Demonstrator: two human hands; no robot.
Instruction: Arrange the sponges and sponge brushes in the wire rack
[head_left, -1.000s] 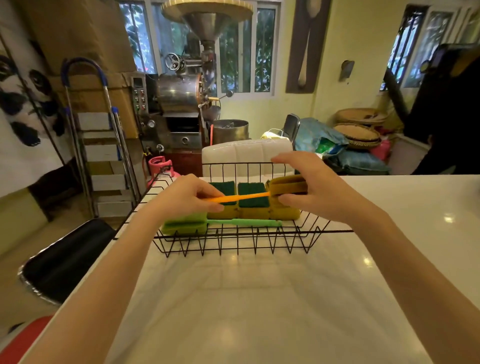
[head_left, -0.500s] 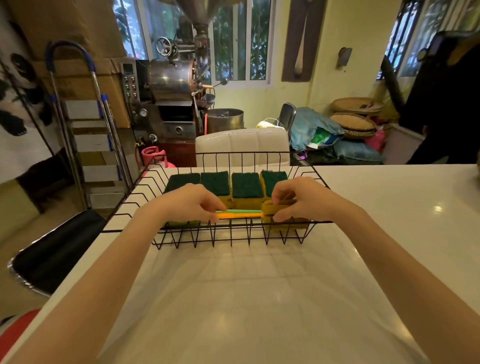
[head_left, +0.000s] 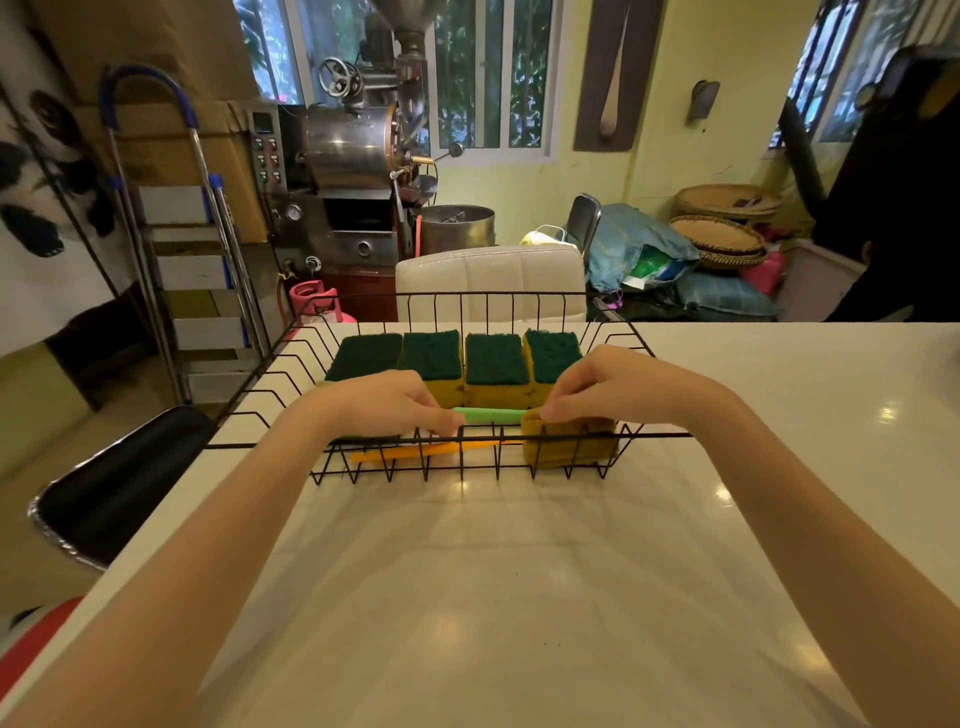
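A black wire rack (head_left: 291, 338) stands on the white counter. Several green-topped yellow sponges (head_left: 493, 364) sit in a row along its back. In front of them lies a green sponge brush (head_left: 491, 415); only its handle shows. An orange sponge brush (head_left: 415, 451) lies along the rack's front, its ochre sponge head (head_left: 569, 447) at the right. My left hand (head_left: 384, 410) is inside the rack, with fingertips pinched at the left end of the green handle, just above the orange one. My right hand (head_left: 618, 395) grips the top edge of the ochre sponge head.
The counter (head_left: 493, 597) stretches toward me and to the right. A black stool seat (head_left: 114, 488) sits off the counter's left edge. Behind the rack are a white padded chair back (head_left: 488, 280), a metal roasting machine (head_left: 353, 156) and a step ladder (head_left: 182, 249).
Both hands lowered the orange sponge brush from above the sponges down to the rack's front, in front of the green brush. The left fingers now sit above the orange handle.
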